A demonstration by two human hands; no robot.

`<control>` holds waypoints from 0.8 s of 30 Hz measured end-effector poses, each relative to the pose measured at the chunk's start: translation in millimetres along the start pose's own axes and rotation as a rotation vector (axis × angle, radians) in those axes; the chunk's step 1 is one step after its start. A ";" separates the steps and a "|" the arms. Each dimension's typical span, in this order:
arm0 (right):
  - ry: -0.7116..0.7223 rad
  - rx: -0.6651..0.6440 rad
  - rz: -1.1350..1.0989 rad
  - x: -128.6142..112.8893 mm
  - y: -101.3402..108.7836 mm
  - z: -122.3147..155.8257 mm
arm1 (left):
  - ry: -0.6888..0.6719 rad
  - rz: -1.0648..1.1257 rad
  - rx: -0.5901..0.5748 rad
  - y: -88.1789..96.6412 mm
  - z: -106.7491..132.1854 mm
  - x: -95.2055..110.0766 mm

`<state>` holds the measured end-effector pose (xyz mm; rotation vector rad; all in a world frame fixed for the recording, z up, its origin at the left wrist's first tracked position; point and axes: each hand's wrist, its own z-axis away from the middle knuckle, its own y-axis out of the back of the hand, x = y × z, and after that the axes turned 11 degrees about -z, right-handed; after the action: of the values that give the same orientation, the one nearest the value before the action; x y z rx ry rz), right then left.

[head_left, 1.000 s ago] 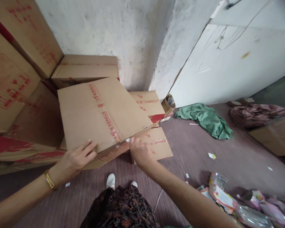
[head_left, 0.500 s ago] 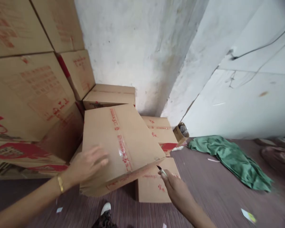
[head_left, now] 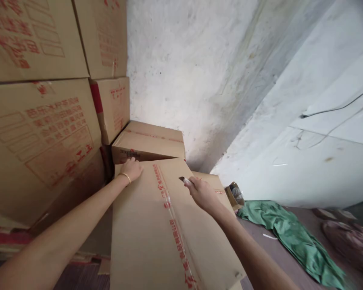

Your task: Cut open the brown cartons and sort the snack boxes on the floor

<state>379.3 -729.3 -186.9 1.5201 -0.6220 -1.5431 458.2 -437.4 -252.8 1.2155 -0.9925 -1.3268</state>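
Observation:
A taped cardboard box [head_left: 145, 225] with red print along its clear tape lies in front of me. My left hand [head_left: 131, 169] is at its far left corner, with the fingers bent over the far edge. In my right hand [head_left: 202, 193] is a utility knife [head_left: 184, 181], its dark blade pointing left above the box top. The blade is to the right of the tape strip [head_left: 166, 197] and does not appear to touch it. Most of the handle is hidden in my fist.
Large cartons [head_left: 42, 133] are stacked on the left. Another closed box [head_left: 151, 139] sits beyond, against the stained white wall [head_left: 175, 60]. To the right are a small open box [head_left: 234, 195], green cloth [head_left: 278, 225] and a dark bundle [head_left: 347, 241] on the floor.
My left hand has moved forward to the box's far edge. The knife in my right hand has gone from the near right corner to above the far part. The view has shifted closer.

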 end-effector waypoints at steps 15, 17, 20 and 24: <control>0.227 -0.305 0.387 -40.4 -27.2 -194.7 | 0.238 0.183 -0.129 0.2 -47.0 -2.6; 0.285 -0.360 0.396 -44.0 -34.6 -209.0 | 0.254 0.160 -0.132 2.0 -47.9 2.4; 0.366 -0.430 0.413 -49.3 -42.4 -223.5 | 0.282 0.123 -0.084 3.4 -45.2 13.4; 0.451 -0.485 0.440 -53.3 -52.3 -240.0 | 0.378 0.147 -0.027 -2.0 -38.7 22.3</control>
<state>593.6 -606.7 -233.8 1.1964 -0.2645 -0.8887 497.1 -456.7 -263.4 1.2875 -0.7726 -0.9475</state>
